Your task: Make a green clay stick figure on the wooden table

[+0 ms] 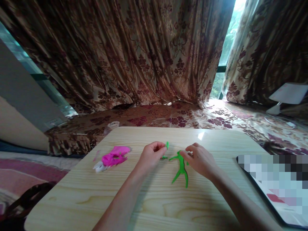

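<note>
Between the thumb and forefinger of my left hand (153, 154) is a small green piece (167, 145), held above the table. Another small green piece (164, 157) shows just below those fingertips. A flat green figure (182, 165) with thin arms and two spread legs lies on the table between my hands. My right hand (200, 160) is over its upper right side, thumb by the head, fingers bent and apart; whether it touches the figure I cannot tell. Part of the figure's right arm is hidden under this hand.
A crumpled bright pink piece (115, 155) with green bits lies left on the wooden table (163, 205), beside a white crumpled scrap (99, 166). A dark-edged device (255, 183), partly blurred out, sits at the right. A white lamp (286, 94) stands on the sill behind.
</note>
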A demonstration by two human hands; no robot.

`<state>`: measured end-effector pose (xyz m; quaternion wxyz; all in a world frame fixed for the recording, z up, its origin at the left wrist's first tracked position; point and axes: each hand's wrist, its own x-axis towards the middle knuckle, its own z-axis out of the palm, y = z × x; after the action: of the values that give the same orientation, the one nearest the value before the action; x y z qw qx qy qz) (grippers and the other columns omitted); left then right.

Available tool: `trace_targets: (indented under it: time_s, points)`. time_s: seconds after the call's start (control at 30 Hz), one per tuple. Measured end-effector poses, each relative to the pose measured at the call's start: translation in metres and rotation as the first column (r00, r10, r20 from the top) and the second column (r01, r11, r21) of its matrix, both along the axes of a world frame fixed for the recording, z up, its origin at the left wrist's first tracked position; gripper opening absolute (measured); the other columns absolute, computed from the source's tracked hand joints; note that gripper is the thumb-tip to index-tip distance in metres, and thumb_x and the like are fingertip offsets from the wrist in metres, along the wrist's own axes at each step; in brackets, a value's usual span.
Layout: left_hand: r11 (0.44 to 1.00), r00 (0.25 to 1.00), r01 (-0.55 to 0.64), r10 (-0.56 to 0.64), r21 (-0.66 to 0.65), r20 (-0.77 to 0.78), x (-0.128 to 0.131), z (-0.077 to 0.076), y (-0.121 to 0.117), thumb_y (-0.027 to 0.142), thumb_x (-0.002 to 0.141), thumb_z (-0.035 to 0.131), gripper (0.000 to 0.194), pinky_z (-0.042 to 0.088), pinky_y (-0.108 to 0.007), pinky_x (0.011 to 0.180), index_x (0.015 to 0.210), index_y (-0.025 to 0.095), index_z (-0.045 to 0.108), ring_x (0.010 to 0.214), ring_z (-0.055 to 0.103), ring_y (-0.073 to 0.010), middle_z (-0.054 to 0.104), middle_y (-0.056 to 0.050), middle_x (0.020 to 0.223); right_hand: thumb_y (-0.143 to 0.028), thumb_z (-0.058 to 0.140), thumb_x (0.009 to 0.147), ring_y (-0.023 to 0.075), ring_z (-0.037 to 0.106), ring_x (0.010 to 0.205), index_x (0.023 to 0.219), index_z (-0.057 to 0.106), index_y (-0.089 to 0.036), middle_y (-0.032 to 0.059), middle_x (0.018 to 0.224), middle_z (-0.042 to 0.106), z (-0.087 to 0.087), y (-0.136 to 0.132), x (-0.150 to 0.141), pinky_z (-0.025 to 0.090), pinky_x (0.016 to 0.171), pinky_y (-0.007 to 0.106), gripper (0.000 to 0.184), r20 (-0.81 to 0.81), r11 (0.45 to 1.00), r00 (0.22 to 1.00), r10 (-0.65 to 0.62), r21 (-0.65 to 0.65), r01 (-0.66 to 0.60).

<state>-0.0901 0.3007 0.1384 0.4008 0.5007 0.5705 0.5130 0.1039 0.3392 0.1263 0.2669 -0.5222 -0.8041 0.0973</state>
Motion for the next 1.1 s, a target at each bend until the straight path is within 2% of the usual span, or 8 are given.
trace_targets:
  time_s: [0.13,0.3,0.43,0.53,0.7,0.8,0.9,1.1]
  points:
    - [1.0,1.0,-0.009,0.01,0.017,-0.029,-0.001,-0.004,0.003,0.028,0.067,0.06,0.016,0.04,-0.022,0.056,0.075,0.014,0.061,0.059,0.05,-0.0099,0.056,0.001,0.064,-0.047,0.052,0.075,0.022,0.058,0.077,0.072,0.064,-0.02,0.0079,0.078,0.06,-0.003,-0.006,-0.008,0.038,0.062,0.03,0.03,0.16,0.999,0.987,0.0,0.047,-0.007]
    - [1.0,1.0,-0.016,0.016,-0.005,-0.019,0.0,-0.003,0.003,0.03,0.064,0.062,0.017,0.04,-0.021,0.054,0.072,0.014,0.061,0.057,0.05,-0.0101,0.056,0.001,0.061,-0.038,0.056,0.073,0.0198,0.059,0.071,0.077,0.059,-0.02,0.0056,0.077,0.061,-0.001,-0.01,-0.017,0.035,0.057,0.027,0.019,0.141,0.999,0.99,-0.026,0.028,0.022]
    - [1.0,1.0,-0.03,0.03,-0.004,0.001,0.0,-0.002,0.003,0.03,0.061,0.064,0.017,0.039,-0.02,0.053,0.069,0.015,0.061,0.055,0.049,-0.0095,0.056,0.001,0.059,-0.03,0.056,0.073,0.0169,0.057,0.063,0.083,0.056,-0.02,0.0013,0.069,0.063,-0.001,-0.011,-0.019,0.032,0.052,0.024,0.014,0.012,0.999,1.0,0.014,-0.045,-0.014]
    - [0.999,0.999,-0.034,0.034,-0.017,0.023,0.0,-0.002,0.003,0.029,0.061,0.065,0.017,0.039,-0.02,0.053,0.07,0.014,0.06,0.055,0.049,-0.0092,0.056,0.001,0.059,-0.027,0.056,0.072,0.0142,0.055,0.057,0.092,0.056,-0.021,-0.0009,0.066,0.062,0.0,-0.008,-0.015,0.032,0.049,0.022,0.02,-0.167,0.983,0.982,0.082,-0.147,-0.107]
    - [0.999,0.997,-0.029,0.032,-0.04,0.065,0.0,-0.002,0.003,0.028,0.064,0.064,0.018,0.041,-0.021,0.054,0.073,0.014,0.06,0.054,0.051,-0.0083,0.057,0.001,0.061,-0.029,0.053,0.075,0.0119,0.051,0.053,0.079,0.061,-0.017,-0.0022,0.059,0.056,0.012,0.0,-0.006,0.034,0.046,0.021,0.015,-0.463,0.936,0.873,0.156,-0.214,-0.281]
    - [0.999,0.996,-0.022,0.025,-0.041,0.082,0.001,-0.002,0.002,0.029,0.065,0.063,0.018,0.042,-0.021,0.056,0.074,0.014,0.06,0.055,0.052,-0.0083,0.059,0.001,0.064,-0.03,0.053,0.077,0.0111,0.051,0.055,0.084,0.061,-0.016,-0.0022,0.062,0.055,0.019,-0.001,-0.005,0.037,0.047,0.021,0.018,-0.616,0.908,0.776,0.137,-0.235,-0.347]
    - [0.999,0.996,-0.007,0.01,-0.04,0.084,0.003,-0.001,0.0,0.028,0.066,0.062,0.016,0.041,-0.021,0.056,0.074,0.015,0.06,0.056,0.052,-0.0079,0.059,0.001,0.065,-0.03,0.054,0.077,0.0112,0.051,0.058,0.088,0.059,-0.015,-0.0014,0.065,0.055,0.021,-0.004,-0.008,0.04,0.05,0.022,0.019,-0.682,0.896,0.723,0.11,-0.246,-0.369]
    - [0.998,0.995,0.051,-0.047,-0.042,0.09,0.007,0.002,-0.003,0.026,0.067,0.061,0.015,0.041,-0.021,0.058,0.076,0.015,0.06,0.058,0.052,-0.0084,0.058,0.001,0.066,-0.028,0.055,0.076,0.0104,0.049,0.057,0.086,0.059,-0.015,-0.0018,0.064,0.053,0.016,-0.003,-0.013,0.04,0.05,0.022,0.017,-0.71,0.905,0.697,0.096,-0.229,-0.358]
